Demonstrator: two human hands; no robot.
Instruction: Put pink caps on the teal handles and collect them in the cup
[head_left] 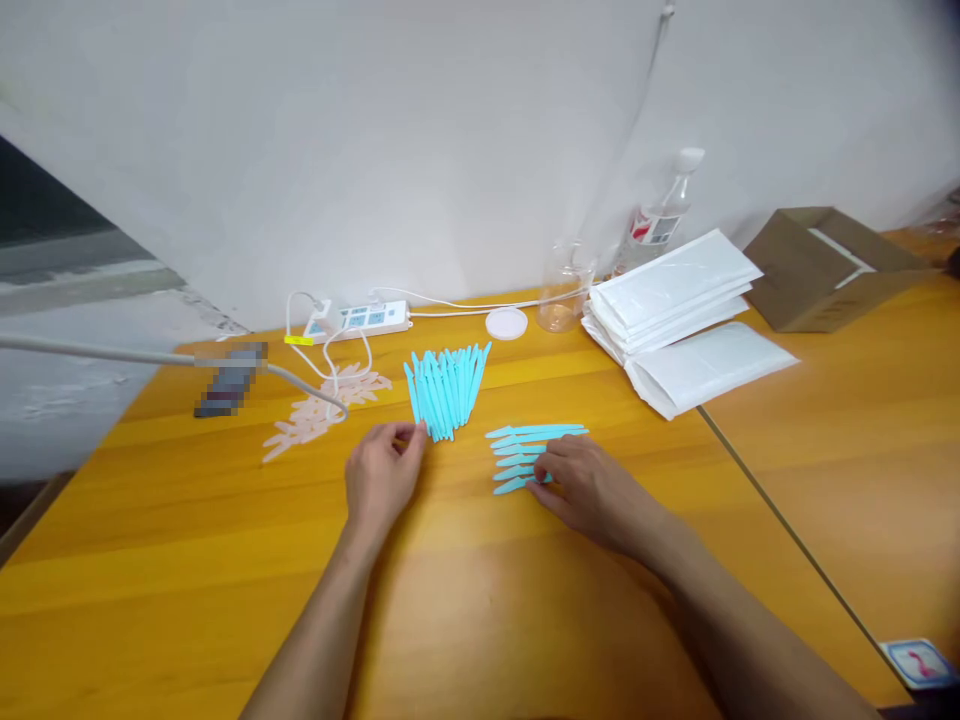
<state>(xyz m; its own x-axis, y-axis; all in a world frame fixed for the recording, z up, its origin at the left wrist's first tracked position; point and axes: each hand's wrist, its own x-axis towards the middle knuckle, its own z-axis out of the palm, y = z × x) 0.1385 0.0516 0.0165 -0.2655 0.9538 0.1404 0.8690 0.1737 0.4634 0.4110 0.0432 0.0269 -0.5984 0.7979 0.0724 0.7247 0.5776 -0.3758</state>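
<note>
A fan-shaped bunch of turquoise plastic sticks (446, 388) lies on the orange wooden table (225, 560). My left hand (382, 478) rests beside its lower end, thumb and fingers pinched at the tip of one stick. To the right, several turquoise sticks (529, 447) lie in a neat row, one under another. My right hand (585, 488) lies over the right ends of the lowest ones, fingertips pressing on them, fingers partly curled.
A pile of pale pink sticks (322, 408) lies at the left under a white cable (330, 360). Behind are a power strip (358, 319), a white lid (506, 323), a clear jar (561, 290), a bottle (660, 215), white pouches (675, 310) and a cardboard box (832, 265).
</note>
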